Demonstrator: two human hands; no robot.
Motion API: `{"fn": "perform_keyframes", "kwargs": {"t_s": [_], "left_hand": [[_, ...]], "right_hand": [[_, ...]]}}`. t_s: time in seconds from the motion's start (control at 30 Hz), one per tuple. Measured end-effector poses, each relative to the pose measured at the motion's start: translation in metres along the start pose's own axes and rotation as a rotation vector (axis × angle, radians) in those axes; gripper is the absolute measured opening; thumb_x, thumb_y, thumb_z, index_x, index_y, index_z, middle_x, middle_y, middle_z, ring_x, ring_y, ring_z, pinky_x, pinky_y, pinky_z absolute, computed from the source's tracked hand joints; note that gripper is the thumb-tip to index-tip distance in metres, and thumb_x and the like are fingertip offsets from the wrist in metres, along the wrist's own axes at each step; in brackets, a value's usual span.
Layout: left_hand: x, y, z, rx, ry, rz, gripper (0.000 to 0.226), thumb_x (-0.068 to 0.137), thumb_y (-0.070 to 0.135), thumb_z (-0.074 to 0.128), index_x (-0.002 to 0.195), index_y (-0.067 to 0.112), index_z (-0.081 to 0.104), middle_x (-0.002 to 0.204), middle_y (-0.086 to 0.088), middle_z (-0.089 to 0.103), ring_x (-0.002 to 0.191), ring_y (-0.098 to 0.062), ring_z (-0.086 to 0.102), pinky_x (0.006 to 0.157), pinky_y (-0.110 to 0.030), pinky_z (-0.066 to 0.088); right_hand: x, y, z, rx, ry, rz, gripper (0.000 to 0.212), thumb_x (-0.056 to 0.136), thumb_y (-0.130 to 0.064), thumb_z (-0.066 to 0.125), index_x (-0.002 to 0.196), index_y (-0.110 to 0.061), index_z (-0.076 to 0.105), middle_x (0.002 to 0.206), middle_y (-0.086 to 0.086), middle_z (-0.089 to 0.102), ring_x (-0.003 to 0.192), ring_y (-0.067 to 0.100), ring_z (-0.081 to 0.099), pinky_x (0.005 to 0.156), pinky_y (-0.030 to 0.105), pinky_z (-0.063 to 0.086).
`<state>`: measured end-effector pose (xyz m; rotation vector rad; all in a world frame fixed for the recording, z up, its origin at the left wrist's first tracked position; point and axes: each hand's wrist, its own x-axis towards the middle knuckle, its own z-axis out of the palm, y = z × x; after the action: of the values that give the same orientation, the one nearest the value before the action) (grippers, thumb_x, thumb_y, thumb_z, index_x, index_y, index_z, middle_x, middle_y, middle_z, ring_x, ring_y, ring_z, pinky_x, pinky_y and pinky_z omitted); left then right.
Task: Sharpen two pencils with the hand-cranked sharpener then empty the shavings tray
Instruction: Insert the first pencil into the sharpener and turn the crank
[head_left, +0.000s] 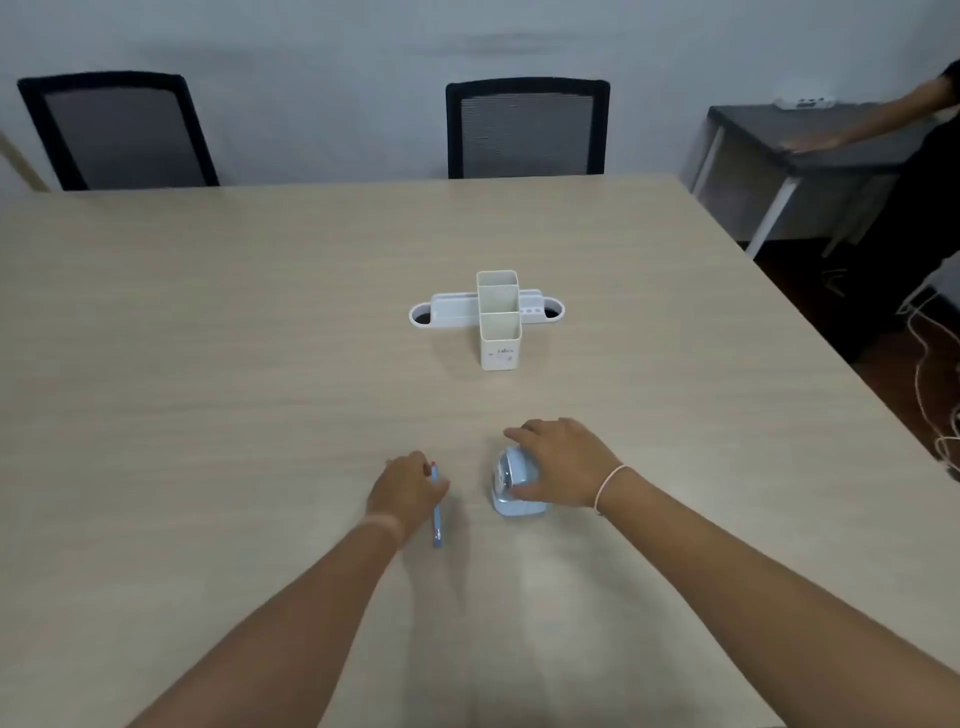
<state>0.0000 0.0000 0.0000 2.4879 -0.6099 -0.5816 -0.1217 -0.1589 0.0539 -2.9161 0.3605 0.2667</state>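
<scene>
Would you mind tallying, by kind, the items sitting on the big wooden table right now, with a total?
Pencil, blue, in the left hand: 1
Sharpener, pale blue, under the right hand: 1
Pen holders, cream, joined: 1
Long white tray behind them: 1
Total: 4

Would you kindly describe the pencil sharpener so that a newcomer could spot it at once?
Start at the wooden table and come to its near edge, in front of the white desk organiser. There the right hand rests on the sharpener. It is a small, rounded, pale blue box, unlike the thin blue pencil held in the left hand beside it.
</scene>
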Motion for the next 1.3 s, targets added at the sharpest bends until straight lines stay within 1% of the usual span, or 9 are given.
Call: {"fn": "perform_keyframes", "kwargs": {"t_s": [0.17, 0.37, 0.5, 0.67, 0.77, 0.9, 1.1, 1.2, 1.3], "left_hand": [[0.0, -0.007, 0.009, 0.04, -0.073, -0.079, 0.015, 0.08, 0.015, 0.063, 0.087, 0.003, 0.058, 0.102, -0.02, 0.066, 0.098, -0.033, 0.062, 0.081, -0.036, 0.047], [-0.001, -0.006, 0.012, -0.039, -0.108, -0.02, 0.024, 0.078, 0.009, 0.058, 0.061, 0.021, 0.045, 0.077, -0.004, 0.055, 0.074, -0.023, 0.054, 0.069, -0.034, 0.047], [-0.008, -0.005, 0.002, -0.092, -0.151, 0.111, 0.011, 0.079, 0.011, 0.058, 0.077, 0.02, 0.053, 0.074, 0.001, 0.058, 0.072, -0.02, 0.053, 0.067, -0.024, 0.036], [-0.012, -0.002, -0.02, -0.011, -0.207, 0.209, 0.014, 0.087, 0.02, 0.051, 0.096, 0.025, 0.061, 0.076, 0.005, 0.057, 0.055, -0.009, 0.046, 0.036, -0.01, 0.036], [-0.009, -0.005, -0.021, 0.015, -0.21, 0.233, 0.013, 0.09, 0.023, 0.05, 0.095, 0.03, 0.06, 0.077, 0.002, 0.057, 0.053, -0.01, 0.045, 0.046, -0.029, 0.047], [-0.008, -0.003, -0.018, -0.004, -0.205, 0.249, 0.012, 0.091, 0.019, 0.05, 0.088, 0.028, 0.056, 0.078, -0.008, 0.056, 0.053, -0.008, 0.041, 0.062, -0.029, 0.039], [-0.003, -0.006, -0.012, 0.013, -0.178, 0.221, 0.022, 0.089, 0.018, 0.05, 0.077, 0.035, 0.055, 0.074, -0.002, 0.056, 0.059, -0.008, 0.047, 0.105, -0.058, 0.033], [-0.001, -0.008, -0.011, -0.035, -0.186, 0.209, 0.025, 0.087, 0.019, 0.051, 0.072, 0.04, 0.053, 0.069, 0.001, 0.055, 0.06, -0.01, 0.047, 0.104, -0.051, 0.035], [0.0, -0.007, -0.013, -0.069, -0.195, 0.186, 0.028, 0.087, 0.021, 0.05, 0.07, 0.042, 0.054, 0.068, 0.001, 0.055, 0.068, -0.017, 0.048, 0.081, -0.036, 0.041]], "right_hand": [[0.003, 0.003, 0.006, -0.05, -0.048, 0.034, 0.065, 0.079, -0.046, 0.058, 0.134, -0.017, 0.038, 0.129, 0.005, 0.055, 0.115, 0.023, 0.052, 0.106, 0.034, 0.027], [0.004, 0.004, 0.006, 0.003, -0.09, 0.061, 0.07, 0.078, -0.048, 0.062, 0.135, -0.018, 0.037, 0.134, 0.005, 0.05, 0.121, 0.022, 0.048, 0.113, 0.038, 0.018], [0.003, 0.004, 0.006, -0.023, -0.094, 0.055, 0.068, 0.079, -0.048, 0.061, 0.135, -0.019, 0.037, 0.132, 0.004, 0.052, 0.12, 0.022, 0.049, 0.113, 0.039, 0.019], [0.003, 0.003, 0.005, -0.039, -0.096, 0.038, 0.065, 0.079, -0.049, 0.06, 0.132, -0.018, 0.04, 0.128, 0.005, 0.055, 0.116, 0.024, 0.052, 0.11, 0.04, 0.023], [0.004, 0.004, 0.006, -0.043, -0.096, 0.029, 0.066, 0.079, -0.05, 0.06, 0.133, -0.019, 0.039, 0.128, 0.005, 0.054, 0.116, 0.024, 0.052, 0.11, 0.04, 0.022], [0.004, 0.005, 0.006, -0.038, -0.109, 0.018, 0.068, 0.08, -0.05, 0.059, 0.135, -0.018, 0.036, 0.132, 0.005, 0.052, 0.119, 0.024, 0.05, 0.113, 0.041, 0.018], [0.004, 0.008, 0.007, -0.039, -0.101, -0.001, 0.068, 0.081, -0.05, 0.058, 0.136, -0.017, 0.035, 0.132, 0.005, 0.051, 0.118, 0.024, 0.05, 0.113, 0.041, 0.017], [0.004, 0.009, 0.008, -0.045, -0.091, -0.011, 0.067, 0.081, -0.05, 0.057, 0.135, -0.017, 0.036, 0.131, 0.005, 0.052, 0.116, 0.024, 0.051, 0.112, 0.04, 0.019], [0.004, 0.01, 0.009, -0.05, -0.084, -0.016, 0.068, 0.081, -0.051, 0.057, 0.136, -0.017, 0.035, 0.133, 0.005, 0.052, 0.117, 0.024, 0.051, 0.112, 0.039, 0.02]]}}
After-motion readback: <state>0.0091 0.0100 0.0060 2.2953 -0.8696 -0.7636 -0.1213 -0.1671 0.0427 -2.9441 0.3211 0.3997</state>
